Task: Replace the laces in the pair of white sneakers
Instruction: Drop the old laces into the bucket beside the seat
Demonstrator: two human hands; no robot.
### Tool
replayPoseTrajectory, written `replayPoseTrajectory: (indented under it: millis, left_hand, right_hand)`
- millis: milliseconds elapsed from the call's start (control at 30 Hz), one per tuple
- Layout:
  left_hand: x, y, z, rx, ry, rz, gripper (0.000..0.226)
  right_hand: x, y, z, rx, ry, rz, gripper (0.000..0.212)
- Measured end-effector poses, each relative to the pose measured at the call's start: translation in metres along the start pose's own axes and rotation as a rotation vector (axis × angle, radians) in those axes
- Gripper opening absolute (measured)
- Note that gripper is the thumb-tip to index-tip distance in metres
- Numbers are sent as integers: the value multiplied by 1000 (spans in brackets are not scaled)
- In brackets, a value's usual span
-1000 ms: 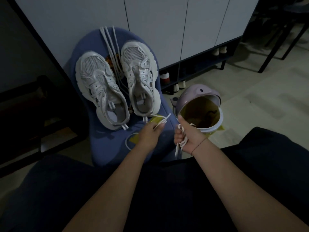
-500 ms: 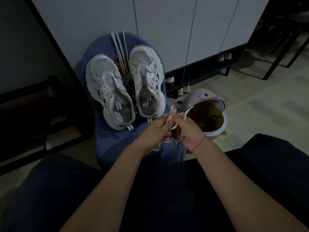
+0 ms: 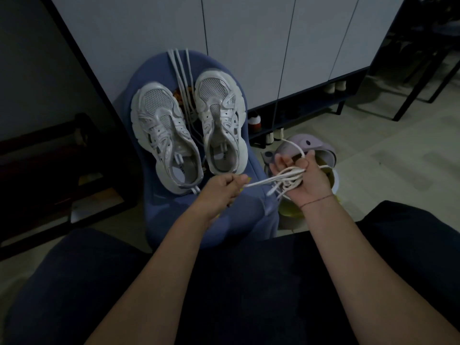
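Two white sneakers lie toes-away on a blue cushion (image 3: 174, 215): the left sneaker (image 3: 163, 135) and the right sneaker (image 3: 220, 120), both with bare eyelets. Between them run several loose white laces (image 3: 183, 78). My right hand (image 3: 302, 179) is palm-up over the bin, its fingers curled around a bundle of white lace (image 3: 290, 179). My left hand (image 3: 221, 190) pinches one strand of that lace, stretched taut across to the bundle.
A lilac bin (image 3: 311, 145) with its lid tipped open stands on the floor right of the cushion. Behind is a white cabinet (image 3: 249, 33) with shoes on its low shelf (image 3: 298, 113). Dark furniture (image 3: 49, 170) stands on the left. My dark-clothed legs fill the foreground.
My hands met in front of the sneakers, then parted. The right hand moved right over the bin and turned palm-up; the left drew a strand out taut.
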State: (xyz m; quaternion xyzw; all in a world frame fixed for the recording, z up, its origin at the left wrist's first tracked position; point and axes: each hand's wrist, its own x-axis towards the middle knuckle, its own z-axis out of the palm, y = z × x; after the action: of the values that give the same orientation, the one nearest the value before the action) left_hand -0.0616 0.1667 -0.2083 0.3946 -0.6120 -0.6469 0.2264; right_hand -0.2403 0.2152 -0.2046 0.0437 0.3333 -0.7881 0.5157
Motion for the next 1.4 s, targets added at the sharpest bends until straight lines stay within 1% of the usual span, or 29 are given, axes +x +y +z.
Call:
replayPoseTrajectory:
  millis: [67,133,200,233,300,333,400,467,500,567,600,700,767,800,900,967,1067,1167,1300,1333,1400]
  left_hand:
    - [3,-1,-5,-29,80,-24,27]
    - [5,-2,-7,78,142,-18,26]
    - [6,-3,-4,169,142,13,26]
    - [5,-2,0,169,101,24,30]
    - [3,-2,13,117,-56,16,43]
    - [2,-3,20,108,-114,13,46]
    - [-5,-3,31,81,-196,-4,42]
    - [-7,-11,37,26,-308,-45,51]
    - [-7,-16,37,9,-368,-51,56]
    - [-12,-15,39,-42,-436,-39,60]
    - [-12,-17,39,-69,-451,-38,58]
    - [-13,-17,41,-152,-454,-75,42]
    - [-12,-15,44,-212,-434,-114,25]
    - [-11,-14,44,-248,-412,-133,21]
    - [-8,-12,41,-426,-345,-209,21]
    - [-6,-8,35,-484,-278,-231,24]
    - [-1,0,23,-452,-204,-193,35]
    - [0,9,19,-362,-100,-131,40]
    - [-4,18,24,-215,66,-43,44]
    - [-3,18,24,-177,99,-15,44]
    - [-2,18,24,-127,145,31,45]
  right_hand:
    - [-4,-2,2,37,-6,34,57]
    - [-9,-2,3,35,-20,82,54]
    - [-13,1,5,-17,-50,117,51]
    - [-15,3,7,-43,-66,123,49]
    - [-19,8,13,-70,-99,118,47]
    - [-19,10,16,-67,-115,112,47]
    - [-18,11,19,-24,-146,107,52]
    - [-16,7,20,16,-159,95,61]
    - [-15,5,20,27,-162,87,63]
    - [-16,-1,21,56,-162,78,64]
    - [-17,-4,21,68,-162,74,65]
    - [-18,-9,20,71,-173,71,67]
    - [-18,-10,19,68,-171,72,67]
    - [-18,-11,19,68,-169,71,66]
    - [-18,-15,17,20,-140,48,53]
    - [-18,-17,15,-105,-116,11,43]
    - [-19,-14,10,-358,-131,50,33]
    - [-24,-4,4,-631,-212,135,18]
    - [-37,6,4,-919,-329,242,17]
    - [-39,7,4,-977,-344,253,20]
    - [-40,8,5,-1026,-375,266,24]
